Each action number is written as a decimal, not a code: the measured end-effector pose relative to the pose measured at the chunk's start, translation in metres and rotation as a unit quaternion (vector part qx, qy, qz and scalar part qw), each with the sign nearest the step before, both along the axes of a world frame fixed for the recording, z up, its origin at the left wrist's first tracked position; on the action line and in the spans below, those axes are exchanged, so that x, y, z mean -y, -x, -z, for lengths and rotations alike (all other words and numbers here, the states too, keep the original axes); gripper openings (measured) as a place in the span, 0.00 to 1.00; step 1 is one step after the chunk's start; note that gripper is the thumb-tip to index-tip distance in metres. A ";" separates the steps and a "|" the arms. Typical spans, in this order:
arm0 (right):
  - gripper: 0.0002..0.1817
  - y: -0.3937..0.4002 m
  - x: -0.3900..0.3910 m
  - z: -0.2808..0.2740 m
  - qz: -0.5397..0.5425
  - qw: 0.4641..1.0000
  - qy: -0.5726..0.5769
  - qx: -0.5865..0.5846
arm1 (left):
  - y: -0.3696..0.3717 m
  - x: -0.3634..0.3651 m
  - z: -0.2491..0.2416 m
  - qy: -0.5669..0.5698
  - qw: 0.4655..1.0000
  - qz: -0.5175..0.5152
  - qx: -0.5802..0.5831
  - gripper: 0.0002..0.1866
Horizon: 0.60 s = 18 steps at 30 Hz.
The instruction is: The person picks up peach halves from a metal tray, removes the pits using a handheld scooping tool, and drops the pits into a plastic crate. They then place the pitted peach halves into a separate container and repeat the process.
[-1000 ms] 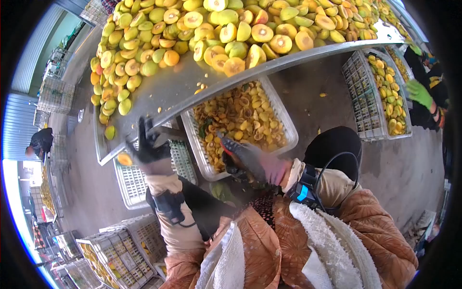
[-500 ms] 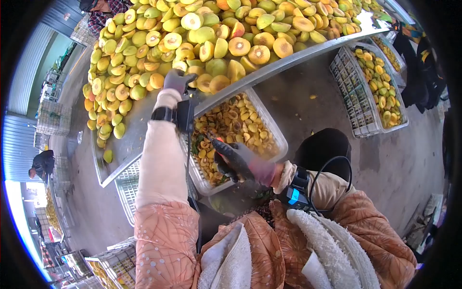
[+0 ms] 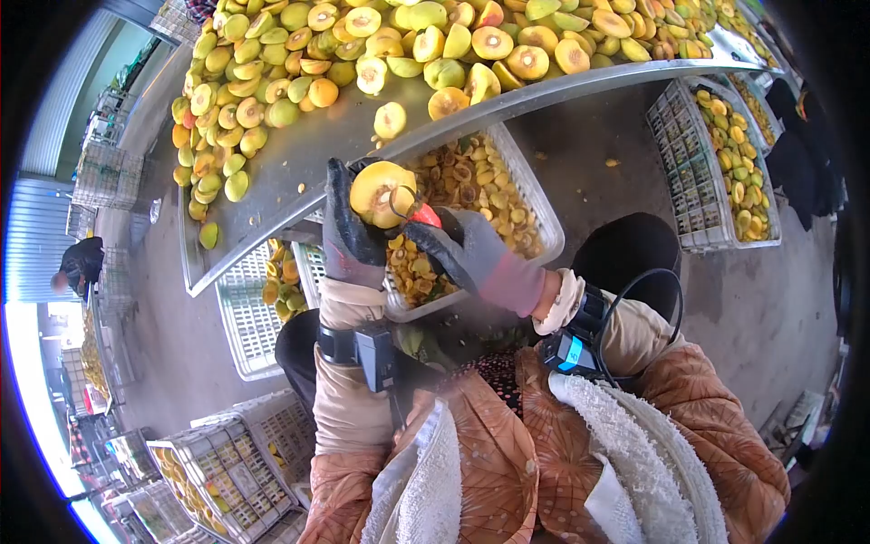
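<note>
My left hand point(image 3: 346, 227), in a dark-and-grey glove, holds up a yellow peach half point(image 3: 370, 193) with its cut face and brown centre showing. My gloved right hand point(image 3: 471, 257) grips a red-handled pitting tool point(image 3: 426, 216). The tool's thin curved metal end is against the cut face of that half. Below both hands is a white crate point(image 3: 542, 231) of scooped peach pieces and pits. Just beyond them, the metal table point(image 3: 340, 136) bears a large heap of halved peaches point(image 3: 272, 91); one half point(image 3: 390, 120) lies apart near its edge.
A crate of peach halves point(image 3: 732, 172) stands on the floor at right. Another white crate point(image 3: 249, 313) sits under the table's left corner, with more stacked crates point(image 3: 227, 471) at lower left. Another person point(image 3: 82, 265) is at far left. My dark-clad knee point(image 3: 625, 263) is beside the middle crate.
My left hand has come back from the heap with a peach half. My right hand has raised the pitting tool to meet it. The view has shifted slightly.
</note>
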State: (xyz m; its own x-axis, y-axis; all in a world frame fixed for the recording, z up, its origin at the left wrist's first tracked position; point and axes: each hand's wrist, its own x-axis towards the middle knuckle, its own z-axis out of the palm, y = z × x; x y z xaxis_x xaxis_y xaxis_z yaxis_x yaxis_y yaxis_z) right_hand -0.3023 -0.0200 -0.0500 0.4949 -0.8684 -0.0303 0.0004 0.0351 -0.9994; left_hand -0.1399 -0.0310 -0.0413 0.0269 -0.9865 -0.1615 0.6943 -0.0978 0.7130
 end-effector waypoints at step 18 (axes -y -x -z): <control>0.24 0.016 -0.011 -0.018 -0.114 0.986 0.094 -0.076 | 0.035 -0.005 0.025 -0.038 0.961 -0.246 0.116 0.25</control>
State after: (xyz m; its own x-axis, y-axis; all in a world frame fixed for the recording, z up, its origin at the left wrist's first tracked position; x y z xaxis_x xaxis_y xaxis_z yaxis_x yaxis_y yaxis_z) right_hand -0.3180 -0.0091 -0.0319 0.6805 -0.7321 0.0311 -0.1371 -0.1689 -0.9761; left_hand -0.1749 -0.0255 -0.0661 0.5322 -0.8303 -0.1654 0.4926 0.1448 0.8581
